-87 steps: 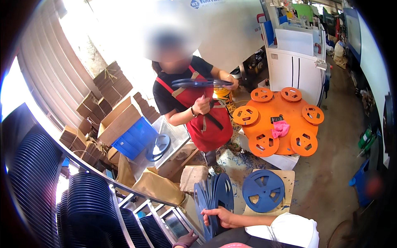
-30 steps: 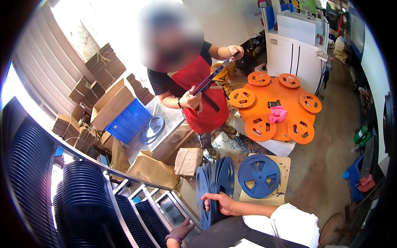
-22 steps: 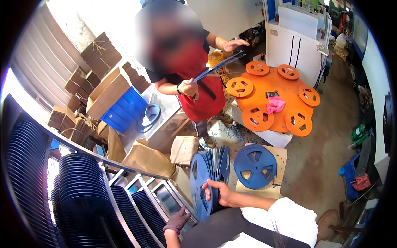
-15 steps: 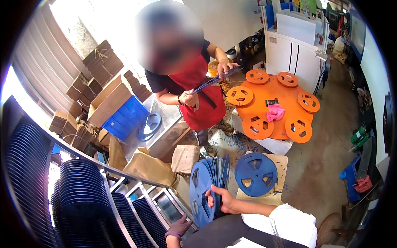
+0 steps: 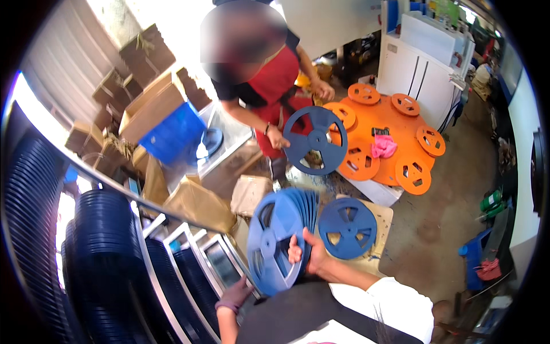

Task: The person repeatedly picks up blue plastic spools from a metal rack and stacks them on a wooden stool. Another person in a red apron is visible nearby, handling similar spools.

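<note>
A stack of blue plastic reels (image 5: 268,245) stands tilted on edge in front of me. My right hand (image 5: 309,252) grips it from the right, fingers curled into an opening of the nearest reel. My left hand (image 5: 234,295), in a dark purplish glove, is by the stack's lower left edge beside the metal rack; its fingers look stretched out, and contact with the reels is unclear. One blue reel (image 5: 330,222) lies flat on a pale board (image 5: 385,223) to the right. Across from me, a person in a red apron (image 5: 266,80) holds a dark blue reel (image 5: 298,145) by its rim.
An orange round table (image 5: 366,153) carries several orange reels and a pink cloth (image 5: 384,147). Dark reels (image 5: 109,235) fill the metal rack (image 5: 172,289) at left. Wrapped packages (image 5: 200,203), a blue crate (image 5: 172,133) and cardboard stacks (image 5: 146,54) stand beyond it.
The co-worker's reel has swung from edge-on to facing me, lower down, and one of their hands has let go. My right hand still grips the stack; the camera view has shifted slightly.
</note>
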{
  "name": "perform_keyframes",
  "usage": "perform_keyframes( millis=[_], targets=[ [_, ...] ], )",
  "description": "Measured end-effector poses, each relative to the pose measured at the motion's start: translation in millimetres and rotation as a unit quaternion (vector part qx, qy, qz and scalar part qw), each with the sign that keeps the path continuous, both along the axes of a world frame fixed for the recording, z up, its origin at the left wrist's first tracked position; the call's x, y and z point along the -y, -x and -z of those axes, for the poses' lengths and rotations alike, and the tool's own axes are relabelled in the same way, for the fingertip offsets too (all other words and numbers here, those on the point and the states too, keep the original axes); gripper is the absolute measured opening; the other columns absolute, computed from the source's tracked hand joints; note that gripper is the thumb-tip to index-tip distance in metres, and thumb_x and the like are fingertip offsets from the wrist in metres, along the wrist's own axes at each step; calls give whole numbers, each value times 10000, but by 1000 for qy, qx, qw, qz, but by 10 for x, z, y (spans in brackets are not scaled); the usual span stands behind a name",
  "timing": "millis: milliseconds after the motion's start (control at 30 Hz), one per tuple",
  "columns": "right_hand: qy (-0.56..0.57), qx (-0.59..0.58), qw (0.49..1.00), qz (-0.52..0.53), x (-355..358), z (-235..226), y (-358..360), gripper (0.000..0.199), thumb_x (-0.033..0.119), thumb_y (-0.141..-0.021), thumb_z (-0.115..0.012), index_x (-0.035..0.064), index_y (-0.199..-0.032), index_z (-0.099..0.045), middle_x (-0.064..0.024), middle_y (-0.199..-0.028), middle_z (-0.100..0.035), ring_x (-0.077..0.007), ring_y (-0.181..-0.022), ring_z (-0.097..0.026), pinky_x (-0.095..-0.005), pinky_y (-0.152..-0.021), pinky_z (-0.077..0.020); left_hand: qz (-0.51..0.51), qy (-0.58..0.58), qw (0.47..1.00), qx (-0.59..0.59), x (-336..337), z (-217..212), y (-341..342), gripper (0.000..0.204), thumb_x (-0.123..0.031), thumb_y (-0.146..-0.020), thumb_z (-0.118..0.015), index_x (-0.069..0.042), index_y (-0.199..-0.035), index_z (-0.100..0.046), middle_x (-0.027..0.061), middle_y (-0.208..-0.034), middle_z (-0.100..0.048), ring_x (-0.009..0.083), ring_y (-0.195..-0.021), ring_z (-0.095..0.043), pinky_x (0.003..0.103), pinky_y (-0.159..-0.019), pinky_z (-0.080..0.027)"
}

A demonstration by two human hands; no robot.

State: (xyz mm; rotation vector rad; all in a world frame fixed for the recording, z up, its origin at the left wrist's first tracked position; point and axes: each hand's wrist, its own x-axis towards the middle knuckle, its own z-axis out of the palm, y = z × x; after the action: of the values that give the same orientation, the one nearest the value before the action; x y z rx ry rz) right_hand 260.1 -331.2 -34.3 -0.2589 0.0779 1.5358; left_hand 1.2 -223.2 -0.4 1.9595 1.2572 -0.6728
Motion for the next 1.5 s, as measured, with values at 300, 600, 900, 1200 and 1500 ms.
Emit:
perform_keyframes(
  millis=[300,600,900,1200,1500],
  targets=[
    [-172,68,983,10,91,-111,-265,527,619,-844,-517,93,-798,-511,32,-528,-432,-94,-469,-431,-262,-539,-357,-113,-301,916,238,57,44,146,590,-218,-816,-617,-16,-1333,-418,220,-1277,-503,364,-1201,-460,390,-1023,-352],
    [-195,80,975,-63,-151,-205,-168,543,642,-832,-508,100,-811,-515,37,-548,-445,-90,-471,-417,-251,-524,-334,-303,-208,862,349,241,-135,-424,826,-322,-772,-705,-66,-1433,-279,276,-1309,-449,346,-1295,-369,391,-1068,-280],
    [67,322,926,-187,-297,-807,669,377,306,-846,-648,-44,-960,-566,-151,-877,-661,-264,-838,-651,-356,-773,-502,-486,99,608,620,230,712,-209,892,5,-753,-691,-52,-1466,-158,131,-1142,-567,166,-962,-589,289,-833,-485],
    [11,138,987,-78,-254,-323,262,414,477,-934,-444,79,-858,-528,6,-587,-428,-116,-504,-418,-279,-549,-368,-451,414,280,739,255,224,392,893,-551,-769,-661,-4,-1380,-305,225,-1309,-454,242,-1012,-559,368,-912,-475],
    [-149,109,982,-46,-91,-255,-113,512,577,-840,-560,73,-803,-480,50,-513,-407,-67,-421,-405,-226,-455,-340,-412,367,334,764,119,169,537,947,-568,-771,-649,43,-1385,-266,241,-1326,-424,266,-1053,-550,386,-914,-478]
  ],
)
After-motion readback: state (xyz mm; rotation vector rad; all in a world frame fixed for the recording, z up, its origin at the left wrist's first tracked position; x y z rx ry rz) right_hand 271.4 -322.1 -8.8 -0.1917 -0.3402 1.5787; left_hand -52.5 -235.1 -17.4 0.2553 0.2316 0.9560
